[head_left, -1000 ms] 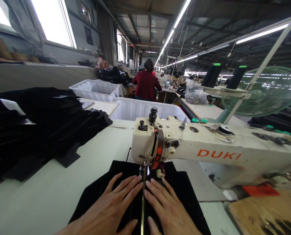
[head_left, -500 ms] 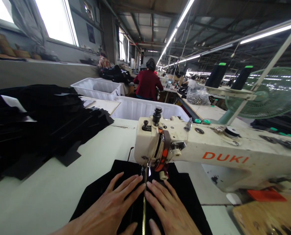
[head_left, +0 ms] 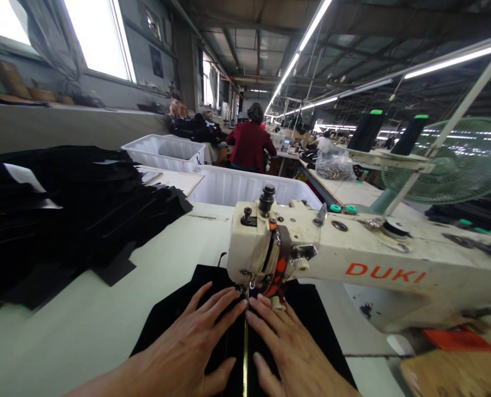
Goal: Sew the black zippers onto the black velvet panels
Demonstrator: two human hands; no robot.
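Note:
A black fabric piece [head_left: 162, 322] lies flat under the head of a cream sewing machine [head_left: 249, 242] marked DUKI. Down its middle runs a narrow gold strip, seemingly zipper teeth [head_left: 246, 353], leading up to the needle area. My left hand [head_left: 199, 336] rests flat on the cloth left of the strip, fingers spread and fingertips close to the presser foot. On the strip's other side, my right hand [head_left: 284, 342] presses down with fingers stretched forward, its fingertips just below the machine head. The needle itself is too small to make out.
A heap of black fabric pieces [head_left: 63, 220] covers the table's left. Behind the machine stand white plastic bins [head_left: 245, 184]. Black thread cones [head_left: 366, 131] and a green fan [head_left: 456, 160] are at the right. A person in dark red [head_left: 251, 140] sits farther off.
The fabric has moved slightly forward under the machine head, and both hands have slid a little forward with it. The camera view has shifted slightly.

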